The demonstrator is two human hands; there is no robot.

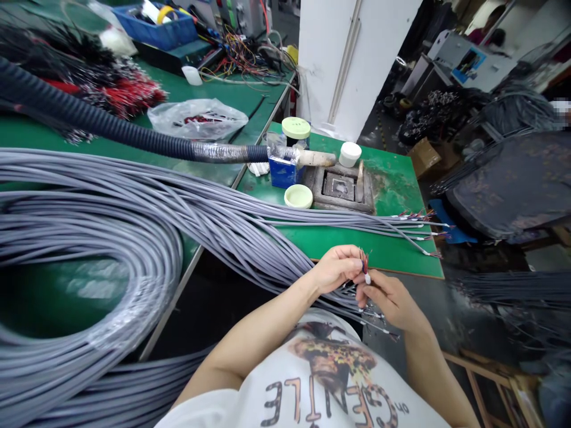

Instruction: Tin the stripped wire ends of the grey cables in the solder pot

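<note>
Close to my body, at the table's front edge, my left hand (pixel 338 268) pinches the thin coloured wires (pixel 364 261) at a cable's end. Just right of it my right hand (pixel 387 297) has its fingers closed around the same cable end, near its white sleeve (pixel 367 277). A thick bundle of grey cables (pixel 250 238) runs from the left toward my hands, and several loose ends hang below them. Other grey cables lie across the green tabletop, their stripped ends (pixel 430 236) fanned out at the right.
Behind the cables sits a solder pot (pixel 342 189) with a hose nozzle (pixel 316 158) beside it. Around it stand a pale open lid (pixel 298 196), a white jar (pixel 350 153) and a blue box (pixel 284 172). A coiled cable bundle (pixel 147 309) fills the left.
</note>
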